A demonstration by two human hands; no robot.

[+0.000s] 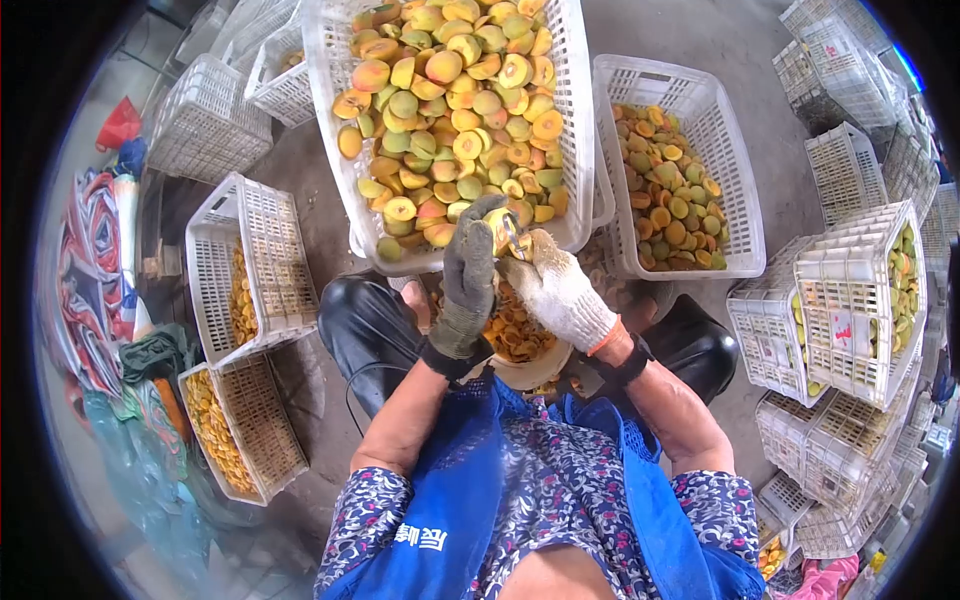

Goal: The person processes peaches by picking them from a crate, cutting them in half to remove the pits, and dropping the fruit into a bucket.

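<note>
My left hand, in a dark grey glove, is closed around a yellow peach half near the front edge of a large white crate. In a white knitted glove with an orange cuff, my right hand grips a small curved metal blade, its end against the fruit. The tool's handle is hidden in the glove. Many cut peach halves fill the crate just beyond both hands. Below them, between the knees, a pale bucket contains orange-brown scraps.
Another white crate with peach halves stands to the right. On the left, two tilted crates hold orange pieces. Stacked crates line the right side. Crumpled bags and cloth lie at the far left.
</note>
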